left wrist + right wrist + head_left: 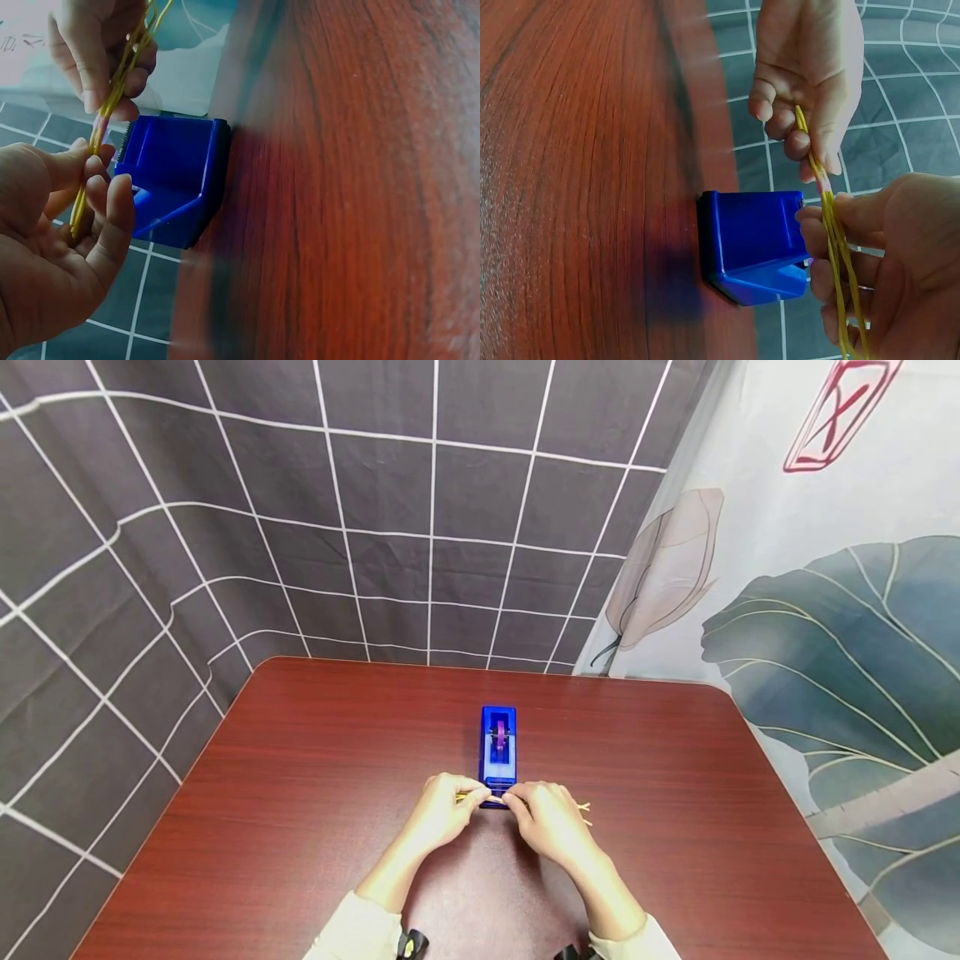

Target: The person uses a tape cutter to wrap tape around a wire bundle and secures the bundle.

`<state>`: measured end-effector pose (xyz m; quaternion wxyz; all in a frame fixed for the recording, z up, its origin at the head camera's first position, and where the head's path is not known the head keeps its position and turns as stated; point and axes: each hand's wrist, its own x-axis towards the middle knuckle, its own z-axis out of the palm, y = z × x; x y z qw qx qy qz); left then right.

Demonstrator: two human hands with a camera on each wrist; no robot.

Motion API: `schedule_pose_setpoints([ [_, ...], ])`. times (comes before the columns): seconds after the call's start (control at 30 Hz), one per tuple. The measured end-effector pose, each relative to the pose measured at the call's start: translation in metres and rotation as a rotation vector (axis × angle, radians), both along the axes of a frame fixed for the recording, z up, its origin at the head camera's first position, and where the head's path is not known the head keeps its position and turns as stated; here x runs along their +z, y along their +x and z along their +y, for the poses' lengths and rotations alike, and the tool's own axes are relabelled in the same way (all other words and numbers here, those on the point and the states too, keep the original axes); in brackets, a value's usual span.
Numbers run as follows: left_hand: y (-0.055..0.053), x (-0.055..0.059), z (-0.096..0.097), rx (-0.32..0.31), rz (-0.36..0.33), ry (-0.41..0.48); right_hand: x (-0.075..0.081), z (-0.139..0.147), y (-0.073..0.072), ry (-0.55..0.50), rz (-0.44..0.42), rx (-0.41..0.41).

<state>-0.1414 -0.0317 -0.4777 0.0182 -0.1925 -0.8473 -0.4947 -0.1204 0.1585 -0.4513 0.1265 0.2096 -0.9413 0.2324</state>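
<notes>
A bundle of thin yellow cords (835, 229) stretches between the two hands, with a pinkish band (823, 182) round it where the hands meet. My left hand (441, 810) pinches one end of the bundle between thumb and fingers. On the other side of the band, my right hand (553, 820) pinches it too, and loose cord ends (585, 810) stick out past that hand. Just beyond the fingertips stands a blue tape dispenser (499, 771) with a purple-pink tape roll (501, 735) inside. Its serrated cutting edge (125, 142) faces the hands.
The reddish-brown wooden table (337, 735) has rounded far corners. A dark grey curtain with white grid lines (382, 485) hangs behind and to the left. At the right hangs a pale cloth with large leaf prints (840, 635).
</notes>
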Motion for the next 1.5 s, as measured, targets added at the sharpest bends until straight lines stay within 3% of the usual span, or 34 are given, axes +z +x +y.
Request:
schedule_pose_setpoints([
  [0.13, 0.0, 0.001, 0.0, 0.021, 0.059, -0.017, -0.002, 0.0, 0.0, 0.005, 0.009, -0.013],
  [0.4, 0.001, 0.002, 0.001, 0.019, 0.023, 0.0, -0.005, -0.001, 0.0, 0.02, 0.007, -0.05],
  [0.67, 0.002, 0.001, 0.001, 0.016, 0.047, 0.047, -0.008, -0.001, -0.002, 0.016, 0.03, -0.076],
  [0.8, 0.001, 0.001, 0.001, 0.033, 0.043, 0.025, -0.007, -0.002, -0.003, 0.016, 0.015, -0.084],
  [1.03, 0.001, -0.002, 0.003, 0.044, 0.116, -0.018, -0.007, -0.002, -0.001, 0.023, -0.006, -0.093],
  [1.27, 0.003, -0.004, 0.003, 0.047, 0.1, -0.01, -0.009, -0.002, -0.001, 0.013, -0.049, -0.102],
  [1.5, 0.004, -0.006, 0.003, 0.069, 0.104, -0.043, -0.012, -0.002, -0.001, 0.029, 0.017, -0.085],
])
